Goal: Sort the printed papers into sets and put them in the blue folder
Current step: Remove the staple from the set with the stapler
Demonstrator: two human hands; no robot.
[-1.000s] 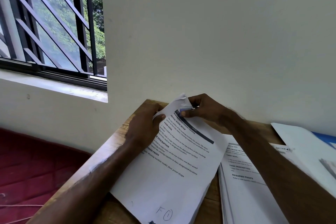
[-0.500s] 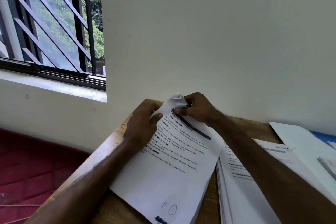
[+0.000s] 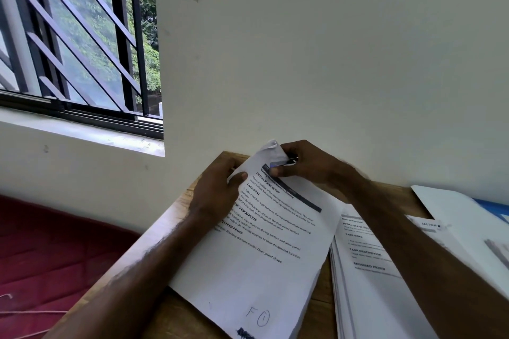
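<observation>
Looking down through the head view, the left hand [image 3: 220,190] grips the set of printed papers [image 3: 256,256] at its nine o'clock edge, thumb pressed on the top sheet, likely to keep the sheets square. The right hand [image 3: 308,168], fingers curled, pinches the bent top corner [image 3: 272,150] at twelve o'clock; whether it also holds a small clip I cannot tell. The set lies slanted on the worktop [image 3: 179,314], its upper end under both hands. A second stack [image 3: 366,270] lies at three o'clock, with the blue folder [image 3: 495,206] beyond it, well apart from the hands
</observation>
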